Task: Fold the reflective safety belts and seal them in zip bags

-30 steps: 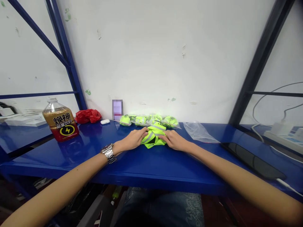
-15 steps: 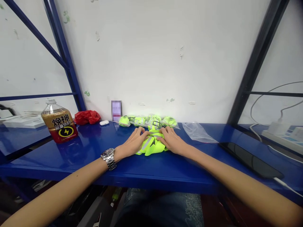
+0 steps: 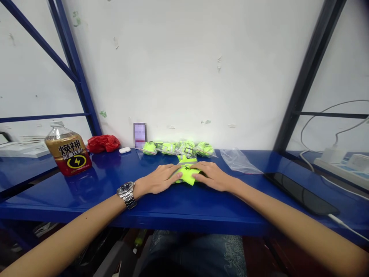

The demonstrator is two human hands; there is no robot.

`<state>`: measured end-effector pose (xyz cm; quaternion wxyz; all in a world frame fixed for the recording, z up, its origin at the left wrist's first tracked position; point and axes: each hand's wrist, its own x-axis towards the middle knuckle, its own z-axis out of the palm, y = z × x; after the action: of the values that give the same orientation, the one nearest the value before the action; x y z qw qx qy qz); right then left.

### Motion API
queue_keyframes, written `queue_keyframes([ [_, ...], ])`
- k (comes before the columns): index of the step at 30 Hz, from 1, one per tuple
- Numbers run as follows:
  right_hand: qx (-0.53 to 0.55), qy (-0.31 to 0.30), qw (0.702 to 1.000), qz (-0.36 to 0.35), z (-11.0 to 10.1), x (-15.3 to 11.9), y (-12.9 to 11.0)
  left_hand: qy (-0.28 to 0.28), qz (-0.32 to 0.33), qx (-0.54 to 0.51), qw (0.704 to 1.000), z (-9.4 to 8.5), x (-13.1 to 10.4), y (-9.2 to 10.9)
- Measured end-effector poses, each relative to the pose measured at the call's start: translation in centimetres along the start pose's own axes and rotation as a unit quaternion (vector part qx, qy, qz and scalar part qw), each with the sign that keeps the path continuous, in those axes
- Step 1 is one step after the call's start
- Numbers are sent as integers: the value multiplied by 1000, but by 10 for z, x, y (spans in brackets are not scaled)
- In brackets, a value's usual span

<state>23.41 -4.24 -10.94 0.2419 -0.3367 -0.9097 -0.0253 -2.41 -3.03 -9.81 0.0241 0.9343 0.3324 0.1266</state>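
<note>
A neon-yellow reflective vest [image 3: 188, 175] with grey strips lies bunched on the blue table between my hands. My left hand [image 3: 161, 179], below a metal wristwatch [image 3: 127, 195], grips its left side, with the thumb on the near part and the fingers over the top. On the right side, my right hand [image 3: 211, 176] holds the cloth in the same way. A strip of the vest sticks out beyond my fingertips. Just behind it sit several clear bags of similar yellow bundles [image 3: 187, 148], one showing a black buckle.
A clear zip bag [image 3: 240, 161] lies flat to the right, near a black phone [image 3: 300, 192] on a cable. At left stand a drink bottle [image 3: 69, 150], a red plastic bag [image 3: 103, 143] and a small white case [image 3: 125, 150]. A screen [image 3: 140, 134] leans on the wall.
The vest is more compact now, its near spread-out part turned up and inward. Both hands have flattened over it, thumbs toward me. The view has shifted slightly.
</note>
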Motion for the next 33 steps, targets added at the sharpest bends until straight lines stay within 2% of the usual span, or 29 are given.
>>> queue_keyframes([
  [2, -15, -18, 1000, 3, -1, -4, 0, -11, -11, -6, 1000, 0, -4, 4],
  [5, -46, -24, 998, -20, 4, -5, 2, -9, 6, 3, 1000, 5, -6, 6],
  [9, -74, -17, 996, -38, 13, -2, 6, 57, 39, -12, 998, 14, 0, 2],
  [12, -51, -14, 999, -9, 16, 0, 8, 87, 34, -8, 996, 15, 8, -2],
  [19, 47, 5, 996, 70, 10, -1, 0, 81, -40, 14, 996, 1, 17, 4],
  [21, 60, 17, 993, 104, 10, 1, -1, 67, -55, -8, 996, -2, 20, 4],
  [24, 16, 17, 990, 141, 12, 10, 3, 29, -77, -35, 996, -2, 26, 0],
  [27, -58, -15, 986, 153, 16, 20, 12, 30, -99, 24, 994, 5, 34, -7],
  [29, -108, -1, 983, 149, 20, 24, 18, 61, -89, 101, 989, 9, 39, -11],
  [31, -131, 47, 981, 131, 24, 26, 21, 86, -46, 168, 981, 12, 42, -14],
  [33, -120, 77, 986, 91, 27, 25, 20, 84, 14, 204, 975, 13, 45, -17],
])
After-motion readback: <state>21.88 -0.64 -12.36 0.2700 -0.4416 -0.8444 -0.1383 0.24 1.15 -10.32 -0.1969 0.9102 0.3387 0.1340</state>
